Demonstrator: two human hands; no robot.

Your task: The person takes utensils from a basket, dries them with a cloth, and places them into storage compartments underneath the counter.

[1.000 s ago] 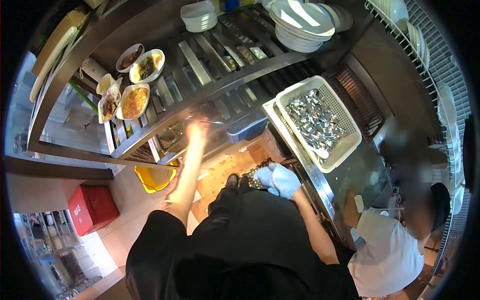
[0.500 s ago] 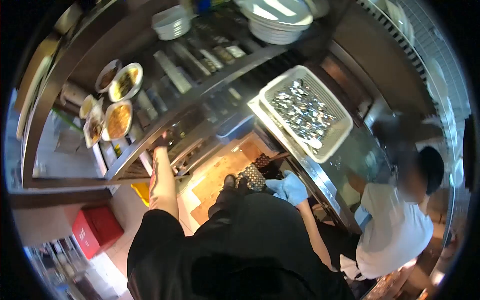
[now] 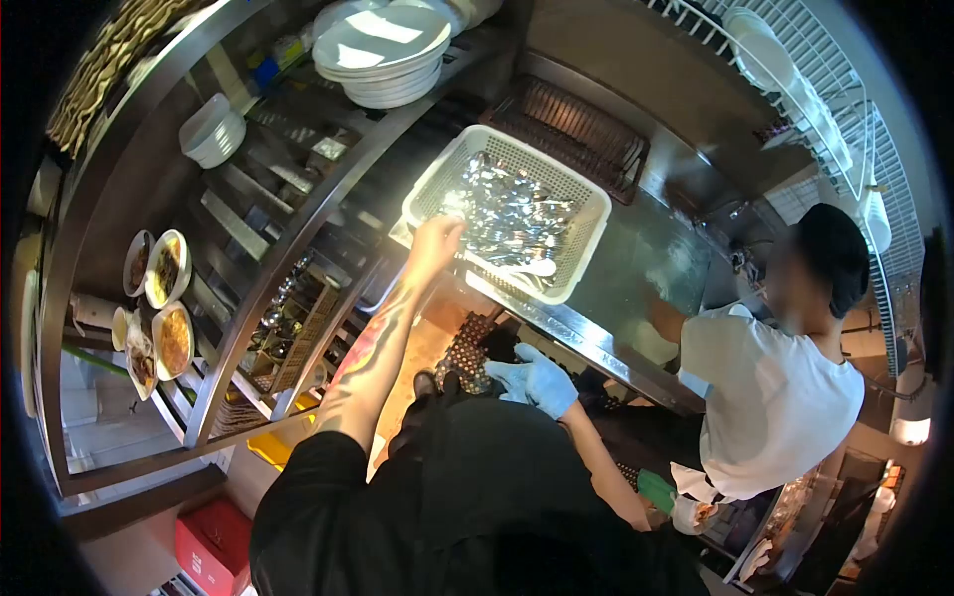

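Observation:
My bare left hand (image 3: 440, 244) is at the near left rim of a white perforated basket (image 3: 586, 260). Its fingers are curled together beside the shiny metal cutlery (image 3: 512, 204) heaped inside; whatever they may hold is hidden. A white spoon (image 3: 542, 268) lies at the near edge of the pile. My right hand (image 3: 542, 382), in a light blue glove, is low in front of my body. Its fingers are partly spread and I see nothing in them.
A person in a white shirt (image 3: 780, 397) stands at the right by the steel counter (image 3: 651, 263). Stacked white plates (image 3: 383, 60) and bowls of food (image 3: 171, 343) sit on the left shelf. A wire rack (image 3: 835, 109) hangs above; a red box (image 3: 214, 551) stands on the floor.
My left hand has moved from the lower left shelf up to the cutlery basket. My view has shifted, so the basket now appears further left. The right hand stays low.

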